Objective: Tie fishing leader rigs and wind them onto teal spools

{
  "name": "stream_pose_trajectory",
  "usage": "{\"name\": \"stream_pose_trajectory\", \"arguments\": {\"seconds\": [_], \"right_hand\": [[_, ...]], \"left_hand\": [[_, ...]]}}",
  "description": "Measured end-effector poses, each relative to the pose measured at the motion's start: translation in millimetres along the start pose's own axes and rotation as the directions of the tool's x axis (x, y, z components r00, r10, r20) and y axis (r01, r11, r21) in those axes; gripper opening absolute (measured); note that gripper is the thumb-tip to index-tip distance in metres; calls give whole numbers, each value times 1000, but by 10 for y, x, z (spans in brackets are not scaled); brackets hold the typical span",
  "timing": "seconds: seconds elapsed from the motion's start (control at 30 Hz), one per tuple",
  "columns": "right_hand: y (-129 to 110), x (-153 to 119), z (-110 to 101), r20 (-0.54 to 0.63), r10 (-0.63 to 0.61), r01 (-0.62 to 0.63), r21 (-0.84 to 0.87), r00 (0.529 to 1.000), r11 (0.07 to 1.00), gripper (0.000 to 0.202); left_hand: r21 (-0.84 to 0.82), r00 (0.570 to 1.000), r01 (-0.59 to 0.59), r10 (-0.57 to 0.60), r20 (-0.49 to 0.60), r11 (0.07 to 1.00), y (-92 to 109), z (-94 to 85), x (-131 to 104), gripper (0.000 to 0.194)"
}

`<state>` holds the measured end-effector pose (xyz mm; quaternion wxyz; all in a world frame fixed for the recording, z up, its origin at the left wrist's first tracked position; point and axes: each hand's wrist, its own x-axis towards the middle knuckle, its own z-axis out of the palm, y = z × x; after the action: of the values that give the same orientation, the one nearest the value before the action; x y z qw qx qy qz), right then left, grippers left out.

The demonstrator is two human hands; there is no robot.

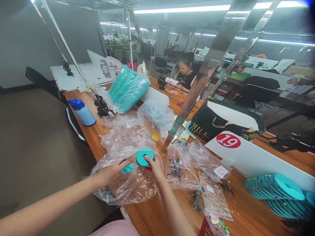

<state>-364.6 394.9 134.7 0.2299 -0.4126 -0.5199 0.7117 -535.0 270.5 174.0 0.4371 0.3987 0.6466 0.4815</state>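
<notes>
My right hand [154, 166] grips a teal round disc with a centre hole [144, 156], held above crumpled clear plastic bags [128, 137] on the wooden table [246, 209]. My left hand [112, 173] reaches into one of these bags and pinches a small teal part [127, 169]. The two hands are close together, just left of a slanted metal strut [197, 88].
Stacked teal discs [280, 195] lie at the right and a bagged bundle of teal parts [128, 88] at the back. Small bags of dark clips [197, 170], a blue bottle [82, 112], a white sign numbered 19 [228, 141] and a seated person [185, 73] opposite are also here.
</notes>
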Motion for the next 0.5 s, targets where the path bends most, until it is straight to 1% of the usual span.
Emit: {"name": "stream_pose_trajectory", "arguments": {"seconds": [0.07, 0.1, 0.13, 0.17, 0.2, 0.23, 0.27, 0.3, 0.37, 0.4, 0.47, 0.5], "right_hand": [[-50, -30, 52, 41, 22, -23, 32, 999, 999, 42], [-91, -69, 81, 71, 36, -39, 42, 997, 998, 41], [-141, -130, 102, 105, 51, -56, 46, 993, 997, 40], [-195, -213, 108, 141, 63, -71, 46, 988, 996, 39], [-248, -320, 93, 174, 73, -81, 38, 982, 996, 38], [-294, -448, 51, 192, 78, -85, 27, 978, 996, 38], [-323, -593, -20, 192, 78, -83, 18, 978, 996, 38], [-329, -749, -118, 167, 80, -81, 2, 983, 997, 39], [-250, -1060, -371, 6, 101, -101, 30, 995, 994, 46], [-164, -1197, -505, -84, 139, -135, 55, 987, 989, 48], [78, -1399, -729, -254, 227, -209, 94, 940, 973, 51], [217, -1453, -799, -316, 248, -232, 89, 916, 969, 52]], "left_hand": [[119, 991, -113, 102, 90, 986, 16, -55, -198, 28], [195, 973, -212, 188, 134, 958, 18, -76, -287, 32], [281, 939, -336, 297, 173, 899, 15, -91, -365, 36], [361, 886, -463, 411, 213, 810, 9, -101, -432, 40], [424, 821, -570, 513, 252, 704, 1, -104, -487, 44], [459, 756, -647, 591, 282, 609, -8, -103, -530, 47], [471, 711, -689, 640, 291, 551, -15, -97, -563, 49], [474, 679, -715, 670, 299, 513, -20, -88, -587, 50], [469, 640, -746, 704, 309, 473, -21, -62, -618, 52], [462, 625, -757, 716, 310, 462, -17, -43, -629, 51], [444, 612, -769, 731, 302, 460, 3, 11, -649, 52], [428, 615, -769, 732, 294, 475, 19, 50, -660, 52]]}}
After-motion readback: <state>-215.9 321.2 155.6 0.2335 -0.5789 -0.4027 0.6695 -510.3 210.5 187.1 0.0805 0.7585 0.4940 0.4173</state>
